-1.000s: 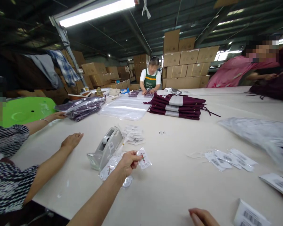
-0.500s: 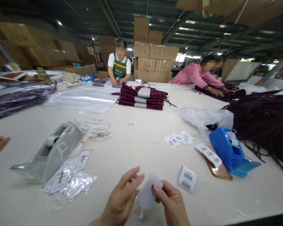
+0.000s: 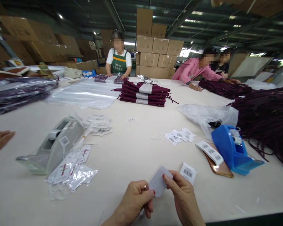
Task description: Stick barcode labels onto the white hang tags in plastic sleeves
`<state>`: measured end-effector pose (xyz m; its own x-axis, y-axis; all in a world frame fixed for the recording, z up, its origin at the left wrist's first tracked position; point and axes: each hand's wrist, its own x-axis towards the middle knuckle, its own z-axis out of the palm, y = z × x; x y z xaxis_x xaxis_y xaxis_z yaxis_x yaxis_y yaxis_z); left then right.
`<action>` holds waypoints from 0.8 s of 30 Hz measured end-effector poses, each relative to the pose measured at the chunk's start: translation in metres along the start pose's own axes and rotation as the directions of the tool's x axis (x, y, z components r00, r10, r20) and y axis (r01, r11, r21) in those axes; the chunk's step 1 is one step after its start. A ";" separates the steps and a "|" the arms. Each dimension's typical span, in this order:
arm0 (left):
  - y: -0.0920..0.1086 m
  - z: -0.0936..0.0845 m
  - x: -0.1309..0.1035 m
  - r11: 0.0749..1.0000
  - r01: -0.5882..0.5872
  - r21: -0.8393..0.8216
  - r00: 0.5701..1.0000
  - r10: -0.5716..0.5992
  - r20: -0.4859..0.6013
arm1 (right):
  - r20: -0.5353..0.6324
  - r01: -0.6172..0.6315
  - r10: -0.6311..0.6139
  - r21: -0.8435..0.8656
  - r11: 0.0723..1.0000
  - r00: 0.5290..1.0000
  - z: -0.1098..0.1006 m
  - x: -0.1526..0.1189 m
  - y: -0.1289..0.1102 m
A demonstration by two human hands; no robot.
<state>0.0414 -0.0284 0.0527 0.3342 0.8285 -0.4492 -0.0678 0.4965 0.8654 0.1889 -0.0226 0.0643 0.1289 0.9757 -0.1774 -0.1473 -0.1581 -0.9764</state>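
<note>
Between both hands is a white hang tag, its plain side facing up. My left hand pinches its lower left edge, with the other fingers curled under. The thumb and fingers of my right hand grip the tag's upper right edge. Close to my right hand lies a sheet of barcode stickers, partly hidden behind the fingers. Farther off is a small group of tags with barcodes.
A grey tape dispenser and more hang tags stand left; a blue tape dispenser and a phone lie right. Folded maroon garments are stacked ahead. Another person's hand rests at the left edge. Co-workers stand across the table.
My left hand has closed from spread fingers onto the tag's edge. Tag and right hand have shifted slightly right and up. The co-worker in pink has moved their hands apart.
</note>
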 end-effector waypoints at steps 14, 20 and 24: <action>-0.016 0.009 0.019 1.000 0.003 -0.016 0.998 -0.003 -0.059 | -0.066 -0.116 0.128 0.167 0.979 0.990 0.008 -0.002 0.027; -0.009 0.019 0.015 0.996 -0.081 -0.024 0.988 0.077 -0.133 | -0.103 -0.052 0.061 0.087 0.995 0.993 0.001 -0.006 0.026; -0.009 0.015 0.013 1.000 -0.013 -0.027 0.982 0.008 -0.188 | -0.024 -0.030 0.031 0.052 0.998 0.999 -0.005 -0.006 0.024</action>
<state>0.0608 -0.0261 0.0429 0.1510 0.8662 -0.4764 -0.0978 0.4926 0.8647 0.1899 -0.0335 0.0409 0.1476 0.9664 -0.2105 -0.2017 -0.1789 -0.9630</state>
